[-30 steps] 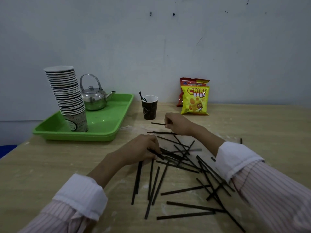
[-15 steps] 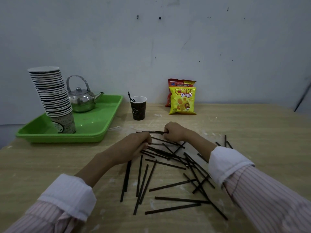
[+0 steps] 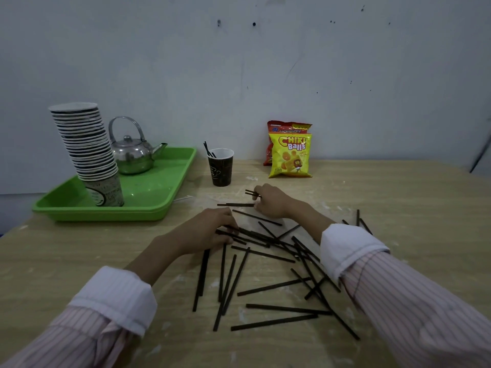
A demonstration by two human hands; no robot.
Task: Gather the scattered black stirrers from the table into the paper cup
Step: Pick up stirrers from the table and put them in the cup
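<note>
Several black stirrers (image 3: 265, 285) lie scattered and crossed on the wooden table (image 3: 398, 203) in front of me. A dark paper cup (image 3: 220, 167) stands upright beyond them, with a few stirrers leaning inside. My right hand (image 3: 271, 200) is closed around a small bunch of stirrers whose tips stick out to the left, just short of the cup. One more stirrer (image 3: 235, 205) lies flat by its fingers. My left hand (image 3: 210, 232) rests palm down on the pile's left edge, fingertips curled onto stirrer ends; I cannot see whether they are lifted.
A green tray (image 3: 148, 205) at the far left carries a tall stack of paper cups (image 3: 85, 147) and a metal kettle (image 3: 131, 152). Two snack bags (image 3: 291, 152) lean against the grey wall behind the cup.
My right hand has lifted slightly toward the cup with stirrers held in its fingers. The left hand has stayed on the pile's left edge. The camera view shifted a little.
</note>
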